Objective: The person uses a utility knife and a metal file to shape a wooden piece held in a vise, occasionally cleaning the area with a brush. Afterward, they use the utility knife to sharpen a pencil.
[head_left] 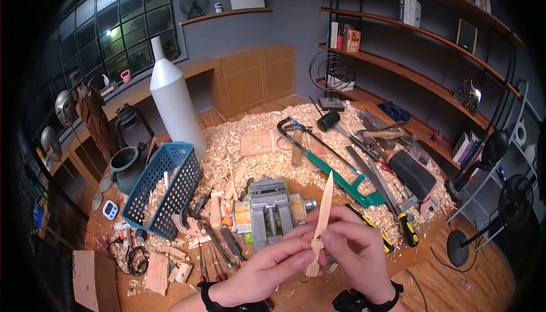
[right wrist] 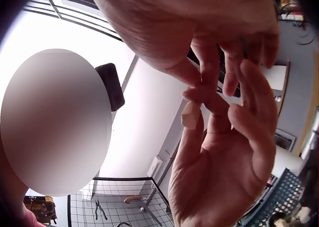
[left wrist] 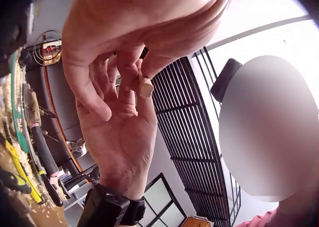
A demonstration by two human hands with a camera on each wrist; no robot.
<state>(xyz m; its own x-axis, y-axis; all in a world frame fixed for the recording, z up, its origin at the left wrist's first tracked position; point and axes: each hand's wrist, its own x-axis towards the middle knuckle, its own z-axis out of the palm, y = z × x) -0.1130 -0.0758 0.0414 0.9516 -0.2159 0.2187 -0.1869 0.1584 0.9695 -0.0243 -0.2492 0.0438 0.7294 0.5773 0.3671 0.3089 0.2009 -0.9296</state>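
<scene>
A small carved wooden dagger (head_left: 325, 212) stands nearly upright between both hands, its pointed blade up. The left hand (head_left: 272, 272) pinches the handle low down between thumb and fingers. At the guard, the right hand (head_left: 357, 249) grips it with thumb and fingers. In the left wrist view the handle's butt end (left wrist: 146, 89) shows between the left hand's (left wrist: 144, 27) fingertips, with the right hand (left wrist: 124, 147) behind. The right wrist view shows the same butt end (right wrist: 190, 115) beside the left hand's (right wrist: 214, 172) thumb, below the right hand (right wrist: 199, 22).
A grey vise (head_left: 270, 212) stands just beyond the hands. Wood shavings (head_left: 227, 136) cover much of the table. A blue basket (head_left: 165, 190) is at left, chisels (head_left: 213, 261) lie front left, and a green-handled saw (head_left: 335, 178) and black-yellow tool (head_left: 408, 229) lie at right.
</scene>
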